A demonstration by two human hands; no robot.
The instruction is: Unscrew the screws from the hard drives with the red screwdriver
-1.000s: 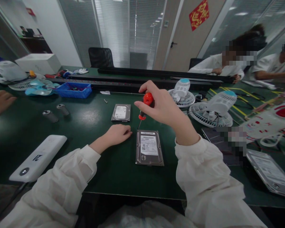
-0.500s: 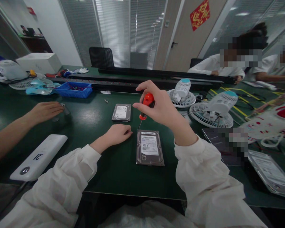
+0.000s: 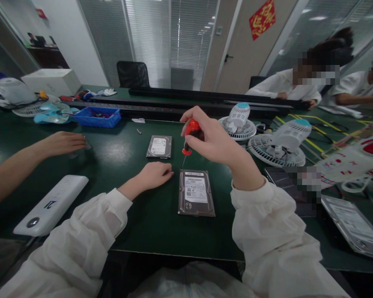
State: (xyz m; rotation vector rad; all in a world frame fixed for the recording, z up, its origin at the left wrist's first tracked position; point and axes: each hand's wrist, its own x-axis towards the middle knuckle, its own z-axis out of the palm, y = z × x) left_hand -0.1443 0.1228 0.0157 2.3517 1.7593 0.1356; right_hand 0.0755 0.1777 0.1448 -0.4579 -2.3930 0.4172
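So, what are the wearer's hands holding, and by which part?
The right hand holds a screwdriver by its red-and-black handle; nothing shows in the left hand.

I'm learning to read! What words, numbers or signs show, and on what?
"21", it seems: white power bank.
Gold characters on red door sign: too blurred.
Labels on near hard drive, far hard drive, right silver case: too small.
Mark on white box, power bank badge: unclear.

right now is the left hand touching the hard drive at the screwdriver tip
Apart. The head view shows a narrow strip of green tabletop between the left hand and that hard drive.
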